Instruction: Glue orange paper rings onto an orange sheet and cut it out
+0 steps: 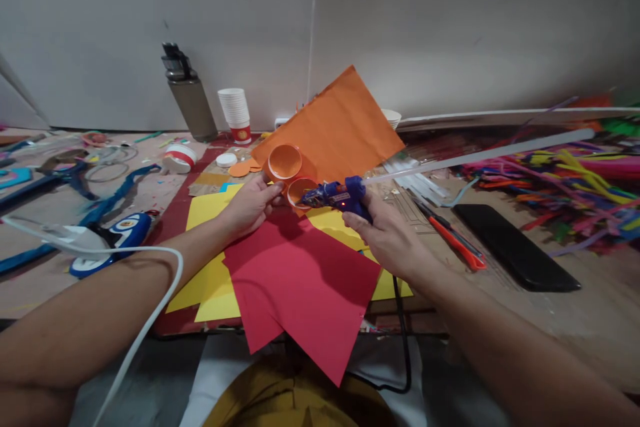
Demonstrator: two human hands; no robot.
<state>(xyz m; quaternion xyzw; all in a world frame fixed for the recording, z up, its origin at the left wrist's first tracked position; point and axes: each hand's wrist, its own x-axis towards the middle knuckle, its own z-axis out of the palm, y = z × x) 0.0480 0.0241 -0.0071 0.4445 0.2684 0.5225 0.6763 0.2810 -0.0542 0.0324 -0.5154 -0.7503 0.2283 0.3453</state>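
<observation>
My left hand (253, 203) is closed on a pair of round orange paper cups (285, 162) joined side by side, their openings facing me. In my right hand (383, 227) is a blue glue gun (343, 193) with a small red light and a long clear glue stick (480, 157) sticking out of its back. The nozzle points into the lower cup and hides part of its opening. Beneath my hands lie red sheets (305, 280) over yellow sheets (215, 287). An orange sheet (340, 127) stands tilted behind the cups.
A bottle (193, 103) and stacked paper cups (234, 113) stand near the wall. Right of my hand lie an orange cutter (457, 243), a black phone (515, 247) and many coloured pipe cleaners (565, 180). A white cable (173, 280) crosses my left forearm.
</observation>
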